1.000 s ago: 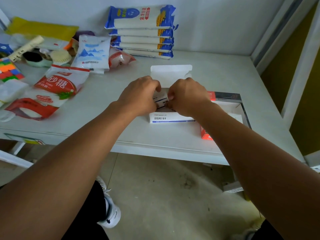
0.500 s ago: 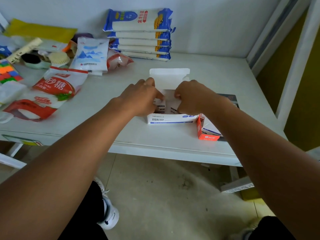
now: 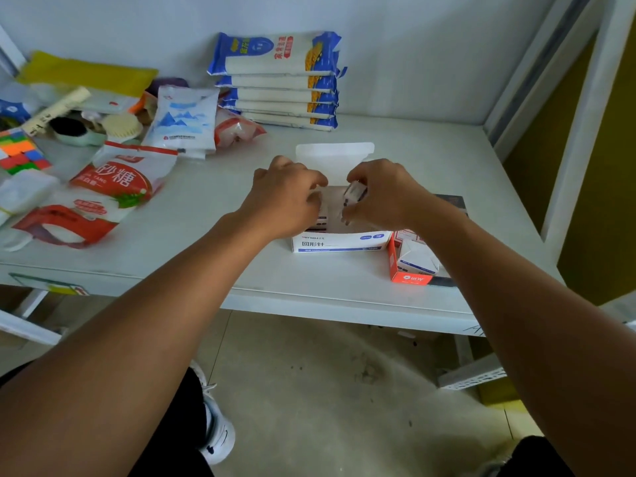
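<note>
A white carton with blue print (image 3: 339, 242) stands open on the white table (image 3: 309, 280), its lid flap (image 3: 335, 160) raised behind my hands. My right hand (image 3: 378, 194) pinches a small white box (image 3: 354, 194), tilted, just above the carton's opening. My left hand (image 3: 289, 197) reaches into the left side of the carton, its curled fingers on the small boxes (image 3: 321, 218) packed there; the fingertips are hidden.
An open orange-and-white box (image 3: 411, 261) lies to the right of the carton on a dark flat item (image 3: 451, 201). Blue-and-white packets (image 3: 278, 80) are stacked at the back wall. Red sugar bags (image 3: 113, 187), a salt bag (image 3: 182, 122), a colourful cube (image 3: 20, 153) and brushes crowd the left.
My hands have drawn apart over the carton. My right hand has lifted a small box out and tilted it. The view has shifted a little, showing more of the orange box.
</note>
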A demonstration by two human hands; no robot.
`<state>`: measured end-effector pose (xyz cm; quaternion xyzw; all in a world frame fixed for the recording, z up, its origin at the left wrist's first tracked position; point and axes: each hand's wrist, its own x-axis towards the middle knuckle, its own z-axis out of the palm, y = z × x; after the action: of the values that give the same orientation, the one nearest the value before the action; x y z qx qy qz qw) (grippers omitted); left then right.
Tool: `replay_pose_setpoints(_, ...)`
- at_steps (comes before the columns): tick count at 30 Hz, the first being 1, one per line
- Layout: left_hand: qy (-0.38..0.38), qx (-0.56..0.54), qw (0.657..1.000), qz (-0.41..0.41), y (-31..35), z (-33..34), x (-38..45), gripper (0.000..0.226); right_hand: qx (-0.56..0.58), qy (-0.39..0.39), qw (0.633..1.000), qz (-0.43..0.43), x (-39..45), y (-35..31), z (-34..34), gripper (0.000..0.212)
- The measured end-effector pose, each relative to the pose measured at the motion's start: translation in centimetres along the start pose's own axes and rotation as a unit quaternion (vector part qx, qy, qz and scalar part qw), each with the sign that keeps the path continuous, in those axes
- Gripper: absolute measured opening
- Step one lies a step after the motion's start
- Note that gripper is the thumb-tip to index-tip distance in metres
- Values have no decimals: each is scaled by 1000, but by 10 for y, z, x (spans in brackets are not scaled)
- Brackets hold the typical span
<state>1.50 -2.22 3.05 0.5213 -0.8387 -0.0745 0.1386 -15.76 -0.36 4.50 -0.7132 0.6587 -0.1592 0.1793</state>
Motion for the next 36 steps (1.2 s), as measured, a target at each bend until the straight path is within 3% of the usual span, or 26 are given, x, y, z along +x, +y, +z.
replay_pose_setpoints(3,-9,-97,994,-41,10,0,4,36,96,16,995,13,-9,3,-4,46)
replay_pose_setpoints(9,-65,-185,979,-49,27,-6,1,30,244,43,969,-12,-21,13,0,48)
replay_pose_setpoints(22,-59,-267,960,-54,19,4,0,41,136,92,986,-5,-18,23,4,44)
replay_pose_setpoints(26,-44,-249,967,-41,14,7,1,42,110,102,989,-12,-16,24,4,43)
replay_pose_setpoints(32,36,-133,990,4,11,12,7,37,129,99,986,-25,-15,26,8,48)
replay_pose_setpoints(36,45,-78,996,24,13,12,12,37,152,110,982,-31,-16,26,7,47)
